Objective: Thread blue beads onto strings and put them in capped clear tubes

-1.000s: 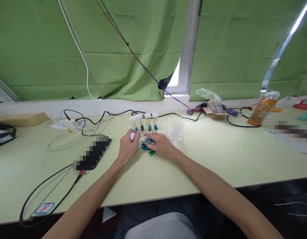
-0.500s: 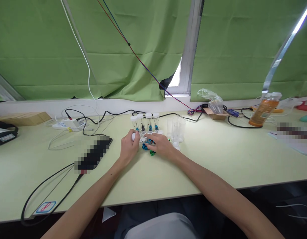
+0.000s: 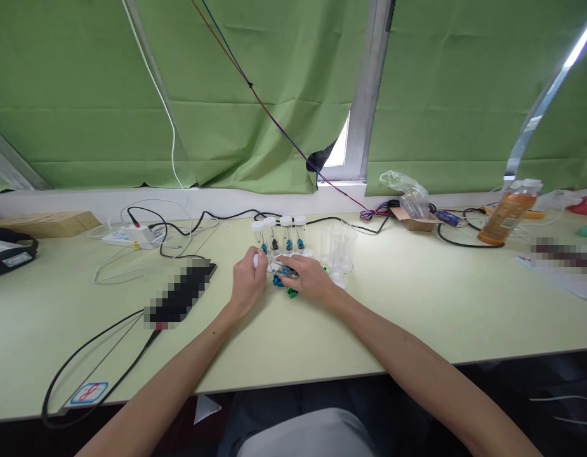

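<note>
Left hand (image 3: 248, 280) gripping white cap (image 3: 256, 261), just in front of capped tubes (image 3: 288, 236). Right hand (image 3: 311, 277): fingers slightly parted, can't tell if holding anything. Blue pieces (image 3: 278, 280), green piece (image 3: 292, 293) on surface (image 3: 316, 343) below.

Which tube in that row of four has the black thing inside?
The white-capped clear cylindrical tube second from the left: its piece looks black; the other three hold blue ones.

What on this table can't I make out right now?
All in the head view:
- White-ended item: mostly hidden by the left hand.
- Blue pieces: partly covered by the right hand.
- Black phone: blurred by pixelation.
- Black strapped item: cut off by the left edge.
</note>
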A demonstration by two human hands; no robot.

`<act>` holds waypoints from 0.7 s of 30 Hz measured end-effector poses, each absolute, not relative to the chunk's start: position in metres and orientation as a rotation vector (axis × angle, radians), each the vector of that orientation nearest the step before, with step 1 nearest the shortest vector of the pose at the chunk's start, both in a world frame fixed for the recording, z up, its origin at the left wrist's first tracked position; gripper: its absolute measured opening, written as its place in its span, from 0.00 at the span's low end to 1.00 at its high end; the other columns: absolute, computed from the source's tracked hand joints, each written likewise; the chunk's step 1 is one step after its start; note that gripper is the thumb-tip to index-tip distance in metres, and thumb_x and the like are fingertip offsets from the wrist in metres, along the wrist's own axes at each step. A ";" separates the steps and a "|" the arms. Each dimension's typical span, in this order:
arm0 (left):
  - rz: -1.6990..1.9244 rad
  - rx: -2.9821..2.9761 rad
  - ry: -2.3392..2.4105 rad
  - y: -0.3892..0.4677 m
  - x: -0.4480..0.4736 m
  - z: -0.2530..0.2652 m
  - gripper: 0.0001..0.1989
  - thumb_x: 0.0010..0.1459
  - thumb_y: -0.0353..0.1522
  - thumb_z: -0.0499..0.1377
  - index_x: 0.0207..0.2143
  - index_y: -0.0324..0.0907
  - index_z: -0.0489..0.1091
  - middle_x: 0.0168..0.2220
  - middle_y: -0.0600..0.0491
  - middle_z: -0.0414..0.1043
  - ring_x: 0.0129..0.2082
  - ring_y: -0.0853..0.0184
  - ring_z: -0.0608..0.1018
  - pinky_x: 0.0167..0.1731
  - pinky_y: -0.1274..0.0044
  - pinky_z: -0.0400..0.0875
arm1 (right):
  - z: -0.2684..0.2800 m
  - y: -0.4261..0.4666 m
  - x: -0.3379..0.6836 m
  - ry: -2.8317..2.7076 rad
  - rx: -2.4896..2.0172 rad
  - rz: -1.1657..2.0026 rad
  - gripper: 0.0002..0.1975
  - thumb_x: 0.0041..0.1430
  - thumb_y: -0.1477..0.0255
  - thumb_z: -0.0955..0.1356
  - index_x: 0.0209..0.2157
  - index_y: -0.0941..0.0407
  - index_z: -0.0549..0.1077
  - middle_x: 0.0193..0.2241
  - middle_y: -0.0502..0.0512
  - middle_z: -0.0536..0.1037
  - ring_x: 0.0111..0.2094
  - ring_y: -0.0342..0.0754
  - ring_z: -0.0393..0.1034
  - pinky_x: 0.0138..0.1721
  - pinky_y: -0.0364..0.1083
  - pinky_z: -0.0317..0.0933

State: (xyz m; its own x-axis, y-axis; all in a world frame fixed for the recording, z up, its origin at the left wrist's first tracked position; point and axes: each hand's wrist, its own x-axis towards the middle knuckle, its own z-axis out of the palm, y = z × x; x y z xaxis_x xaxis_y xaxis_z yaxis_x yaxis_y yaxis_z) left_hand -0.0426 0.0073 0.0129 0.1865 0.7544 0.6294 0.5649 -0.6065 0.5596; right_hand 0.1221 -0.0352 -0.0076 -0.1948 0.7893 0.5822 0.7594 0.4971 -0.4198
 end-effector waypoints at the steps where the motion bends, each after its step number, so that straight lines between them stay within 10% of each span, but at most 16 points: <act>1: 1.385 2.254 1.276 0.007 -0.043 0.013 0.14 0.65 0.39 0.45 0.27 0.44 0.57 0.19 0.59 0.56 0.20 0.70 0.60 0.26 0.77 0.56 | -0.007 -0.035 0.122 -1.965 -1.276 0.049 0.19 0.61 0.69 0.68 0.53 0.54 0.72 0.35 0.53 0.76 0.34 0.45 0.69 0.35 0.42 0.58; 21: 1.370 2.252 1.270 0.011 -0.044 0.009 0.15 0.66 0.39 0.44 0.27 0.44 0.58 0.19 0.59 0.55 0.20 0.69 0.60 0.26 0.77 0.56 | -0.010 -0.034 0.122 -1.972 -1.277 0.046 0.19 0.61 0.67 0.68 0.54 0.54 0.71 0.36 0.53 0.77 0.34 0.46 0.69 0.36 0.42 0.59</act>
